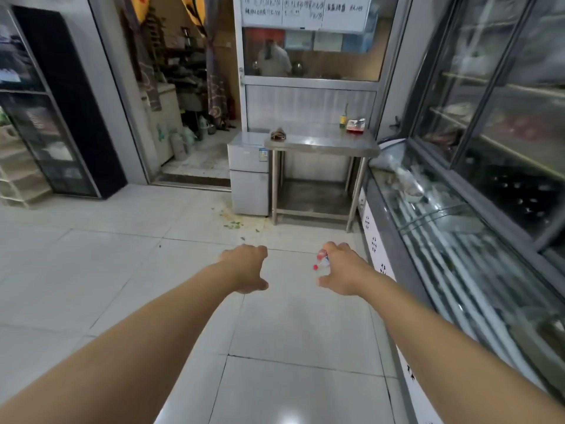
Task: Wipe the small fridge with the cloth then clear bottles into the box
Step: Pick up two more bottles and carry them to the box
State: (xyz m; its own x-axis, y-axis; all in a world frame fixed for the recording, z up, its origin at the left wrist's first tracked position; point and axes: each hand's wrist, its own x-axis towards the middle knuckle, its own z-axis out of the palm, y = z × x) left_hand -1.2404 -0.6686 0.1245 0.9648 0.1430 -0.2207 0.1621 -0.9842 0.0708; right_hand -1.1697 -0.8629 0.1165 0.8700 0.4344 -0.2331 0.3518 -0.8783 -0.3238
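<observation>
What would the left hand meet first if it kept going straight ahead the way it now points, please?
Probably the small fridge. The left hand points forward over bare floor tiles, with only some scraps lying before the fridge. Depth is hard to judge, so the steel table beside it is possible.

A small red-capped bottle (321,261) shows only partly behind the right hand's (342,270) curled fingers; grip unclear.

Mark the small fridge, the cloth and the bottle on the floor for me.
fridge (249,179): head view, front of its doors.
cloth (278,134): head view, middle of the crumpled heap on the steel table.
bottle (321,261): head view, clear body beside the red cap.
</observation>
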